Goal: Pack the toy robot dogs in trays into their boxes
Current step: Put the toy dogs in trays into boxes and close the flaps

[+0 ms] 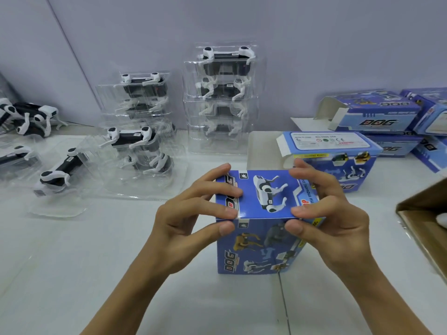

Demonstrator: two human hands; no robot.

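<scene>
A blue toy-dog box (261, 228) stands upright on the white table in front of me, its top face closed. My left hand (191, 213) grips its upper left edge and my right hand (329, 209) grips its upper right edge, fingers pressed on the top. Behind it stands a second blue box (343, 163) with its flap open. Black-and-white robot dogs in clear trays are stacked at the back: a tall stack (225, 93) in the middle and a lower stack (142, 105) to its left. One trayed dog (58, 172) lies at the left.
More blue boxes (377, 114) are piled at the back right, one with open flaps. A brown cardboard carton (425, 221) juts in from the right edge. Loose robot dogs (29, 119) lie at the far left by the wall. Empty clear trays lie near the left stack.
</scene>
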